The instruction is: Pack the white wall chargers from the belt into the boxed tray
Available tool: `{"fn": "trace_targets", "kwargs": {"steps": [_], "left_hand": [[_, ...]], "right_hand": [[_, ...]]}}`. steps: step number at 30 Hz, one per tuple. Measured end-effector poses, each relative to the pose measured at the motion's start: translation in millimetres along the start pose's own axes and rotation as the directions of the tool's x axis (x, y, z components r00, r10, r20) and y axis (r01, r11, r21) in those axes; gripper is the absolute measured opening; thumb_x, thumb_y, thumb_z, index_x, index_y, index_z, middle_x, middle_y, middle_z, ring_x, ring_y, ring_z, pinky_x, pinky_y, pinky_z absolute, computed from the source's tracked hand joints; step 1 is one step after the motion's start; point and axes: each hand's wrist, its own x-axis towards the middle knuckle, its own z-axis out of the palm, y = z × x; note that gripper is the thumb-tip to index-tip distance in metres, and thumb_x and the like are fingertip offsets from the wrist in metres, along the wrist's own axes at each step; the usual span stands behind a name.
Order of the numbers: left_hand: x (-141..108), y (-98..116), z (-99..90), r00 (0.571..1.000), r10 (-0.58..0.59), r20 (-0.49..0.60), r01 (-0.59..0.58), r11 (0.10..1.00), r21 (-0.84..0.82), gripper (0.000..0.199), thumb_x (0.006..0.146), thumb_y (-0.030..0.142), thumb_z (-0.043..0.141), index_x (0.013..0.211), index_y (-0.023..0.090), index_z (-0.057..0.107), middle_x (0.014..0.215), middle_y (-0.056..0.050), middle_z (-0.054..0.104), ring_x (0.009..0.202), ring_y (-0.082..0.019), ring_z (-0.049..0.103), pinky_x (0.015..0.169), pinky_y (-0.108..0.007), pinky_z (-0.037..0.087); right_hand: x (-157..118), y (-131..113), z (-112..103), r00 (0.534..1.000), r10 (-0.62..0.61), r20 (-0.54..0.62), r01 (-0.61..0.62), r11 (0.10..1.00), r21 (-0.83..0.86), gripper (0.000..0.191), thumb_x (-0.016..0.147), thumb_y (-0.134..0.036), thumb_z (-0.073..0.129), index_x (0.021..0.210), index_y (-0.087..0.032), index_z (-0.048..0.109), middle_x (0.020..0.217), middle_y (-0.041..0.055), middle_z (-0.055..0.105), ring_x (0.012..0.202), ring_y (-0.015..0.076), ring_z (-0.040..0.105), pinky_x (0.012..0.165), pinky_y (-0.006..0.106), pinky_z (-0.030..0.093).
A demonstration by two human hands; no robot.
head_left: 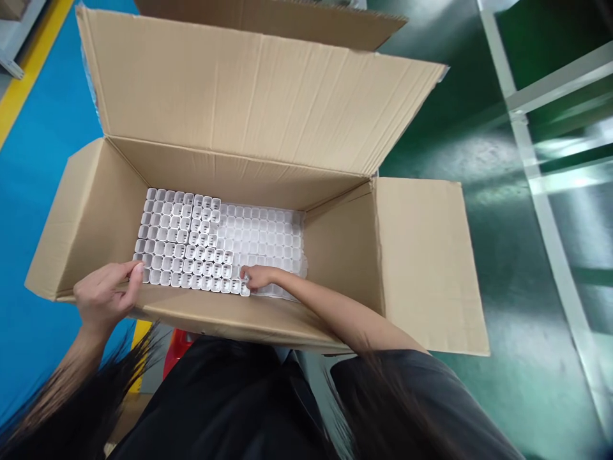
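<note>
Inside a large open cardboard box (268, 313), rows of small white square plastic cups (182, 236) stand packed together on the left side. My right hand (260, 276) reaches down into the box, its fingers closed on a small white plastic cup at the right end of the near rows; the fingers partly hide it. Over the near left edge of the box is my left hand (109, 292), thumb and forefinger pinched together beside the leftmost cups. What lies between those fingertips, if anything, is hidden. A translucent layer with a square grid pattern (265, 233) covers the right part of the floor.
Cardboard flaps stand out around the box, a tall back flap (268, 96) and a wide right flap (428, 262). Behind it is another cardboard piece (287, 22). A red object (177, 351) shows below the box. A white metal frame (522, 140) stands at the right.
</note>
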Motion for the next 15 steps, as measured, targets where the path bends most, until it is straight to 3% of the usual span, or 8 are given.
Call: {"fn": "trace_targets", "kwargs": {"steps": [6, 10, 15], "left_hand": [[1, 1, -3.3, 1.0, -0.001, 0.015, 0.001, 1.0, -0.003, 0.006, 0.087, 0.019, 0.064, 0.088, 0.019, 0.07, 0.074, -0.002, 0.074, 0.064, -0.018, 0.068, 0.056, -0.028, 0.048], [2, 1, -2.4, 1.0, 0.011, -0.005, -0.011, 1.0, -0.003, 0.005, 0.086, 0.021, 0.064, 0.088, 0.021, 0.069, 0.073, 0.001, 0.074, 0.062, -0.018, 0.068, 0.054, -0.028, 0.047], [-1, -6, 2.9, 0.999, 0.021, -0.031, -0.022, 1.0, -0.01, 0.004, 0.083, 0.02, 0.067, 0.086, 0.021, 0.069, 0.071, 0.001, 0.073, 0.059, -0.018, 0.067, 0.052, -0.028, 0.046]], "right_hand": [[5, 6, 0, 0.998, -0.003, 0.066, -0.006, 0.991, 0.136, 0.067, 0.081, -0.016, 0.055, 0.144, -0.011, 0.03, 0.09, 0.0059, 0.073, 0.079, 0.0161, 0.071, 0.067, 0.024, 0.051], [7, 12, -2, 0.999, 0.0, 0.038, -0.003, 0.997, 0.075, 0.077, 0.075, -0.019, 0.066, 0.144, -0.01, 0.032, 0.091, 0.0068, 0.071, 0.079, 0.0185, 0.07, 0.067, 0.026, 0.052], [2, 4, 6, 0.997, -0.062, -0.044, 0.06, 0.997, -0.058, 0.067, 0.078, -0.019, 0.071, 0.139, -0.012, 0.045, 0.095, 0.0043, 0.071, 0.081, 0.0162, 0.068, 0.071, 0.025, 0.053]]}}
